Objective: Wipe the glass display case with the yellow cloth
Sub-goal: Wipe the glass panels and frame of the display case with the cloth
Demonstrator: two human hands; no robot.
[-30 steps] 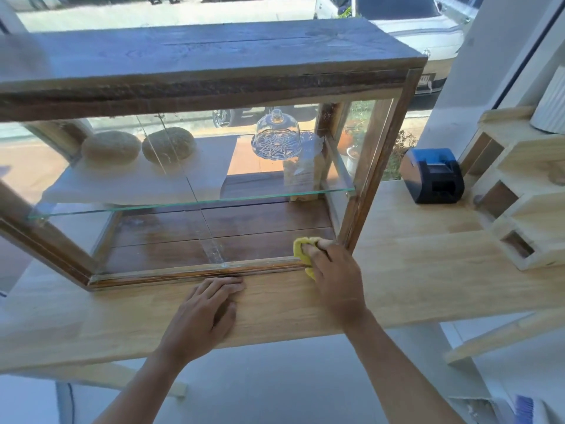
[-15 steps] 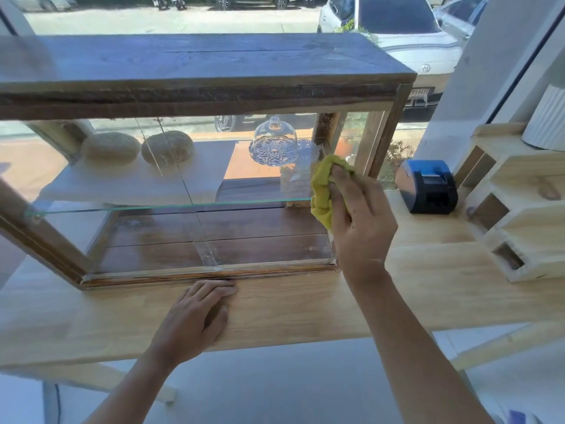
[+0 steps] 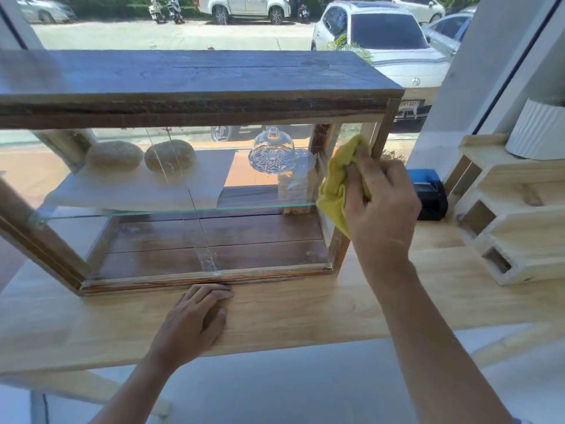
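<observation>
The glass display case (image 3: 195, 87) with a dark wooden top and frame stands on a light wooden counter (image 3: 305, 307). My right hand (image 3: 382, 203) grips the bunched yellow cloth (image 3: 334, 185) and presses it against the case's front right corner, at the height of the glass shelf. My left hand (image 3: 195, 322) lies flat on the counter, fingers apart, fingertips touching the case's bottom rail. Inside, on the glass shelf, sit two round loaves (image 3: 114, 156) and a small glass dome (image 3: 272, 151).
A blue and black device (image 3: 428, 194) sits on the counter just right of the case, partly hidden by my right hand. A pale wooden rack (image 3: 519, 215) with a white ribbed pot (image 3: 538, 130) stands at the far right. Behind is a window onto parked cars.
My right hand has carried the cloth from the case's bottom right corner up the right front edge to shelf height and a little further right. My left hand has stayed on the counter.
</observation>
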